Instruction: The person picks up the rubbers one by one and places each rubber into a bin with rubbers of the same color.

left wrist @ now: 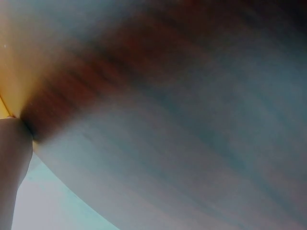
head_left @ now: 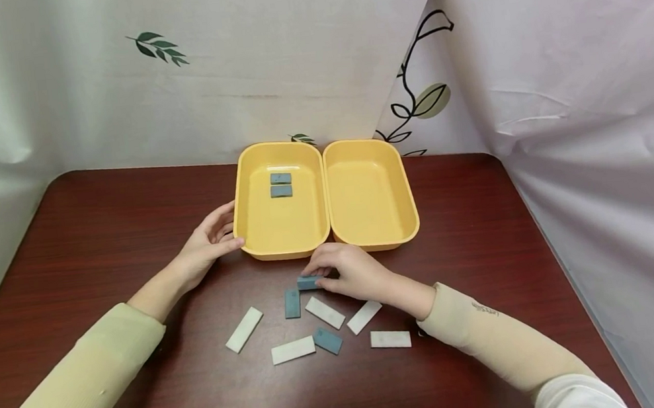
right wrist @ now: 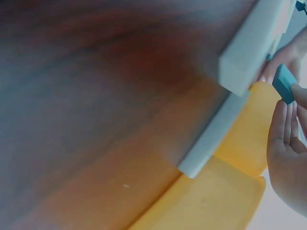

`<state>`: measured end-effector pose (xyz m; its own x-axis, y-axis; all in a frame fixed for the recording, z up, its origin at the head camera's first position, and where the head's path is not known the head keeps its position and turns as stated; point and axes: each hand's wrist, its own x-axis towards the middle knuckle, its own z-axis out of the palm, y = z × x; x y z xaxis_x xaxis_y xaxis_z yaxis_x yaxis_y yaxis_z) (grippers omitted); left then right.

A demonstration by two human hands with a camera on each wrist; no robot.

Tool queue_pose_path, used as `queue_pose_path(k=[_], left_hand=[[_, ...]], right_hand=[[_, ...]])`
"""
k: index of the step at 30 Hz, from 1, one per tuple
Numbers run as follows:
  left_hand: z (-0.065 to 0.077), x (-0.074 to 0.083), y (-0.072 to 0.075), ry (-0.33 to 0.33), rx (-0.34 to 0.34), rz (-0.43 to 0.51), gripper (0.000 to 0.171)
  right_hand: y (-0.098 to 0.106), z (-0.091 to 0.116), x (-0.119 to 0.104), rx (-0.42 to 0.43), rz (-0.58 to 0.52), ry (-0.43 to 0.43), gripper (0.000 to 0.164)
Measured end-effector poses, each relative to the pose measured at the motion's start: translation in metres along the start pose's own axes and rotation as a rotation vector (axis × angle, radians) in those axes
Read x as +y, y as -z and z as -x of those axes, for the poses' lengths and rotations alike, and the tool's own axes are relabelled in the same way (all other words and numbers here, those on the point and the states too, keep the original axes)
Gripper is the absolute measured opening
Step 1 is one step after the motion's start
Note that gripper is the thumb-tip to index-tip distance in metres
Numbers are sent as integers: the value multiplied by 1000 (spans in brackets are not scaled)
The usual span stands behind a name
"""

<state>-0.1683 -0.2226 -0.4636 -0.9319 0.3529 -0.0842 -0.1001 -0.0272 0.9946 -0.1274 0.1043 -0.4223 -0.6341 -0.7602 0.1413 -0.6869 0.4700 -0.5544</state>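
Observation:
In the head view, my right hand (head_left: 353, 269) pinches a blue-grey rectangular block (head_left: 308, 283) just in front of the yellow trays. The right wrist view shows that block (right wrist: 285, 83) between thumb and fingers. My left hand (head_left: 207, 243) holds the near left side of the left yellow tray (head_left: 249, 202), its thumb at the rim and fingers against the outer wall. Two blue-grey blocks (head_left: 281, 191) lie inside that tray. Near my right hand, a blue-grey block (head_left: 292, 303) lies on the table, another (head_left: 327, 341) closer to me. Several white blocks (head_left: 325, 313) lie scattered around them.
A second yellow tray (head_left: 370, 193) stands against the left one, with nothing in it. Both stand at the back of the dark red-brown table (head_left: 137, 217). Patterned white cloth (head_left: 265, 71) hangs behind and at the sides.

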Motion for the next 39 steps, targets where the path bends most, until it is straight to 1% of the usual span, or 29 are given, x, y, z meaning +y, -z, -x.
queue_pose_path(k=[7, 12, 16, 23, 29, 36, 39], left_hand=[[0, 0, 0, 3, 1, -2, 81], [-1, 0, -1, -6, -2, 1, 81], [0, 1, -1, 3, -1, -5, 81], [2, 3, -1, 15, -2, -4, 82], [2, 2, 0, 8, 4, 2, 81], [1, 1, 0, 12, -1, -10, 81], [-1, 0, 0, 8, -3, -18, 81]], right_hand=[[11, -3, -10, 7, -24, 62, 21], [21, -9, -15, 17, -50, 73, 21], [29, -14, -18, 36, -53, 71, 20], [43, -27, -19, 83, -31, 80, 20], [48, -41, -16, 103, -44, 60, 20], [46, -58, -9, 122, -80, 24, 20], [45, -65, -5, 129, -102, -8, 20]])
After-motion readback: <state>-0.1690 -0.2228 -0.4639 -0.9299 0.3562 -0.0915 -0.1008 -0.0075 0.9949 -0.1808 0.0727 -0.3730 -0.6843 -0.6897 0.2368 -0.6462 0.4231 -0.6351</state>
